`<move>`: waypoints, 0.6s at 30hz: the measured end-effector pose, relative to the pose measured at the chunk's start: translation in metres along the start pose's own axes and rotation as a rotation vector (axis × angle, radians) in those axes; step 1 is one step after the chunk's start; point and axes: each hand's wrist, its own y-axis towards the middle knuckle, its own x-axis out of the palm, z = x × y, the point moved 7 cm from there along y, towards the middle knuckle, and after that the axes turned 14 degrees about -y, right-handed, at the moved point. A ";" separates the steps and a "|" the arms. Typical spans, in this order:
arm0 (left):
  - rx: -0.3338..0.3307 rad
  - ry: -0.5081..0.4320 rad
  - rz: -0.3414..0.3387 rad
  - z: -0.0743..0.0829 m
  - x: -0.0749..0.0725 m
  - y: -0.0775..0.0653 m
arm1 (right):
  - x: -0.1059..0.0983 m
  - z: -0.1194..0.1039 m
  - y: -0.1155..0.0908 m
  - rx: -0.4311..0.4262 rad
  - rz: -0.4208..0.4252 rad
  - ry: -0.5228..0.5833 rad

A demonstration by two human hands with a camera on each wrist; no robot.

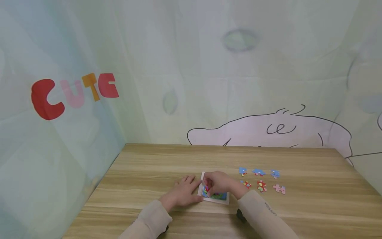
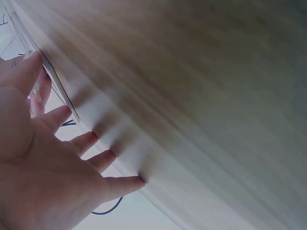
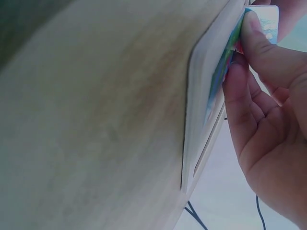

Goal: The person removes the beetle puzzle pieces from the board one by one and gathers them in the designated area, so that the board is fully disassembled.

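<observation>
A white-framed jigsaw board (image 1: pixel 219 201) with a colourful picture inside lies on the wooden table. My left hand (image 1: pixel 185 192) rests at its left side, fingers spread, with the thumb at the frame's lower left edge. Over the left part of the board, my right hand (image 1: pixel 217 182) pinches a puzzle piece (image 3: pixel 268 21) between thumb and fingers. That piece looks pale blue and glossy in the right wrist view, tilted up from the board. The right hand covers much of the board's upper part in the head view.
Loose puzzle pieces lie right of the board in two rows. The far row has blue pieces (image 1: pixel 258 172); the near row has a red patterned piece (image 1: pixel 261 186) and a pink piece (image 1: pixel 280 189). A printed cloth (image 1: pixel 155 109) hangs behind the wooden table (image 1: pixel 149 166).
</observation>
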 end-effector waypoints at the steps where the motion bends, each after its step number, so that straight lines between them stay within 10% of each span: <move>1: 0.000 0.003 0.000 0.000 0.000 0.000 | 0.000 0.000 0.000 0.000 -0.001 0.004; 18: 0.027 0.009 -0.002 0.002 0.000 0.000 | -0.003 -0.003 -0.005 0.045 -0.022 -0.013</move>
